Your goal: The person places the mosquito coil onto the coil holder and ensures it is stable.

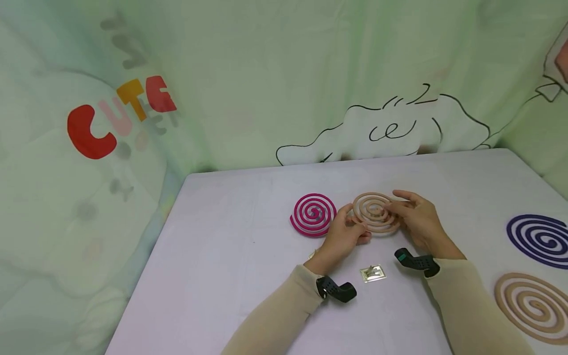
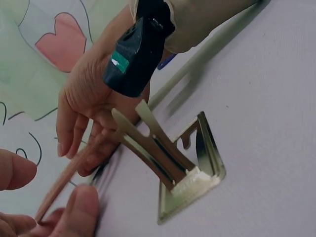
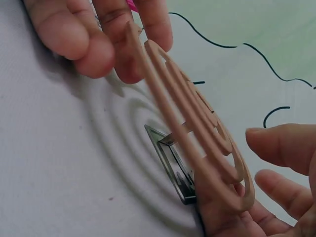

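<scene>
A tan mosquito coil (image 1: 374, 228) is held tilted above the table between both hands. My left hand (image 1: 339, 241) pinches its left edge between thumb and fingers; in the left wrist view the coil (image 2: 60, 190) shows edge-on. My right hand (image 1: 421, 222) holds the right edge, some fingers beneath the coil (image 3: 185, 143) in the right wrist view. Below the coil, a metal coil stand (image 3: 170, 163) lies on the table, partly hidden. Nearer the person lies another metal stand (image 1: 372, 273), whose raised prongs (image 2: 153, 148) stand out in the left wrist view.
A pink coil (image 1: 306, 229) sits left of the hands. Farther right lie a dark blue coil (image 1: 516, 241) and another tan coil (image 1: 506, 303). A bit of metal (image 1: 312, 254) shows beside the left wrist. A printed curtain (image 1: 248, 98) hangs behind the white table (image 1: 213, 256).
</scene>
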{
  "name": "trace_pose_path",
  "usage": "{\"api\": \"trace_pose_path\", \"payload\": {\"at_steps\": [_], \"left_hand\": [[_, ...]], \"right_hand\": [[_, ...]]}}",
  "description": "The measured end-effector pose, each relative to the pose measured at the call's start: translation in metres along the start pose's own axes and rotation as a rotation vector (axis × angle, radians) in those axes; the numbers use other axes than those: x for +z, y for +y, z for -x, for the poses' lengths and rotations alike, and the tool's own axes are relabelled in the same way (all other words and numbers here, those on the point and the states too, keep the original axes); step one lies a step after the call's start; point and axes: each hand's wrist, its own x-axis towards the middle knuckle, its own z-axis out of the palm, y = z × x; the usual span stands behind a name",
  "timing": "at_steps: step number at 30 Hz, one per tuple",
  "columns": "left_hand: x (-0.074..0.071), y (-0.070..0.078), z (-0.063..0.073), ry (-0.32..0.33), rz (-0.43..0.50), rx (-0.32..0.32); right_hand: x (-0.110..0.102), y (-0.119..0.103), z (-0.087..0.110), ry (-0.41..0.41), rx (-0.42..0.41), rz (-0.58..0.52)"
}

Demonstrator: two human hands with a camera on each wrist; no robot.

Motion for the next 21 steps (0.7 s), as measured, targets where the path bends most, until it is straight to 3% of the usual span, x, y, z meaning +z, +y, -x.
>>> {"api": "trace_pose_path", "payload": {"at_steps": [3,7,14,17,21], "left_hand": [[0.000,0.003,0.004,0.029,-0.072,0.002],[0.002,0.006,0.008,0.039,-0.176,0.030],[0.002,0.013,0.010,0.037,-0.526,0.155],[0.001,0.019,0.012,0.023,-0.612,0.149],[-0.001,0.032,0.017,-0.007,-0.683,0.138]], "right_hand": [[-0.002,0.001,0.002,0.030,0.002,-0.049],[-0.005,0.002,0.005,0.071,0.004,-0.200],[-0.009,-0.003,0.010,0.158,-0.020,-0.359],[-0.011,-0.006,0.013,0.209,-0.026,-0.330],[-0.017,-0.010,0.020,0.251,-0.025,-0.137]]}}
